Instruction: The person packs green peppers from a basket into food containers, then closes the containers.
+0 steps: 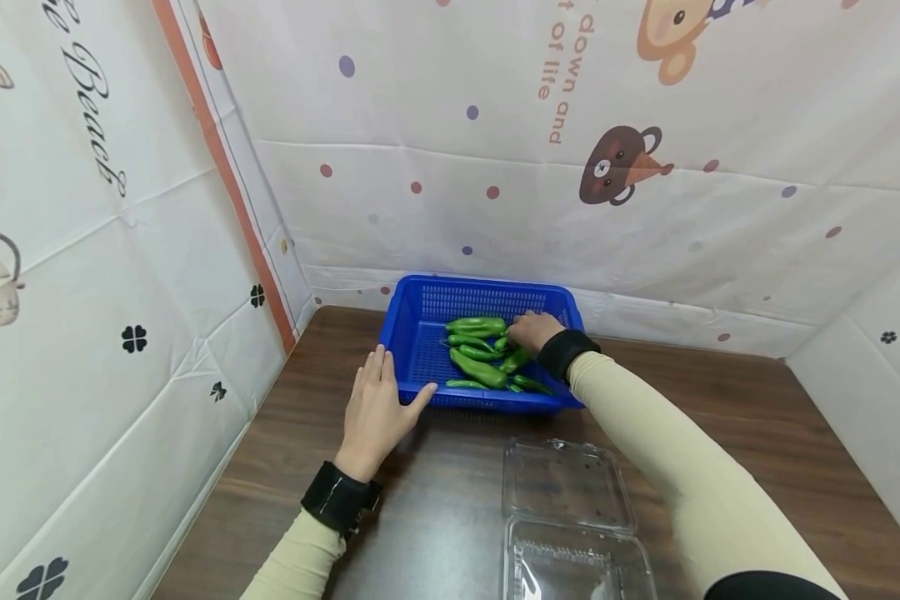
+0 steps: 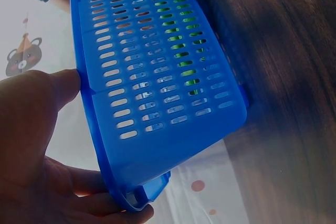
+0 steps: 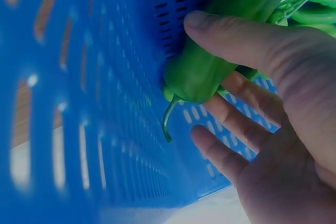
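**At the back of the table, a hand closes on one pepper in the blue basket**

Inside the blue basket [image 1: 420, 329] set against the rear wall of the wooden table [image 1: 757, 433], a small heap of green peppers [image 1: 480, 354] lies mostly with long axes running left to right. The person's right hand [image 1: 534, 330] reaches over the near rim and down into the heap's far right end. In the right wrist view its thumb [image 3: 236, 38] and fingers curl around a single green pepper [image 3: 210, 61], whose stem end points toward the slotted basket wall, so the pepper lies across the palm and not along it. That hand is the nearer one; it is already on the pepper. The left hand [image 1: 375, 412] stays outside the basket, fingers straight and relaxed, holding nothing, with the thumb [image 2: 63, 85] touching the rim at the near left corner and the palm flat on the table. Toward the person, well apart from the peppers, an open clear clamshell container [image 1: 566, 483] lies on the table, below the right forearm in the head view.
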`<state>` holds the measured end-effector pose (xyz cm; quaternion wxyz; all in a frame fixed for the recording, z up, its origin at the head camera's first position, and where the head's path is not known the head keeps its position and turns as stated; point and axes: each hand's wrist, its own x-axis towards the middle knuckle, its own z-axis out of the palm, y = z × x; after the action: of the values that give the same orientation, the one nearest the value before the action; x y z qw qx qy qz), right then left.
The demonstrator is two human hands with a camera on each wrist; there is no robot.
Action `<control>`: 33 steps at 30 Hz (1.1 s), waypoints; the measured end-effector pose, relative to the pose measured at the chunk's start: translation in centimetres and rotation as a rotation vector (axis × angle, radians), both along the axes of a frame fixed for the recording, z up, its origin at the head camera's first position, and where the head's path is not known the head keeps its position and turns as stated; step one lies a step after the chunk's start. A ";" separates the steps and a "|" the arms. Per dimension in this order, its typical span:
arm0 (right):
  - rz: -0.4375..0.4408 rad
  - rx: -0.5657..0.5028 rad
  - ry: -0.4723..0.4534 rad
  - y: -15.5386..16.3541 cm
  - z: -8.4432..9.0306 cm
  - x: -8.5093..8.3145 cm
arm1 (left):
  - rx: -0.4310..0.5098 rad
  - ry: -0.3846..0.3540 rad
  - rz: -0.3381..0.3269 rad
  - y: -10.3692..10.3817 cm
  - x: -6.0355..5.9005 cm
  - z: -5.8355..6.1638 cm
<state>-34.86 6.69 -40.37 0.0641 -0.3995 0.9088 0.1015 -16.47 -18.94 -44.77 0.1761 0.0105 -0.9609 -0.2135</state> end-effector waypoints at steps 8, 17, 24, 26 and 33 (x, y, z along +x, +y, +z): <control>0.022 -0.034 0.053 0.5 0.0 -0.1 | -0.004 0.002 -0.007 0.4 0.1 0.2; 0.030 -0.012 0.085 1.0 0.8 -0.2 | -0.014 0.010 -0.019 0.7 0.0 0.4; 0.056 0.007 0.123 1.3 2.3 0.6 | -0.021 0.046 -0.036 1.1 0.2 0.8; 0.066 0.002 0.129 1.5 2.8 0.9 | -0.023 0.055 -0.042 1.2 0.3 0.9; 0.062 -0.031 0.079 2.4 4.0 2.1 | -0.007 0.122 -0.116 2.0 0.9 1.0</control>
<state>-32.80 9.12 -36.33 0.0187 -0.4240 0.8993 0.1053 -15.59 -16.91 -43.80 0.2220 -0.0588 -0.9480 -0.2204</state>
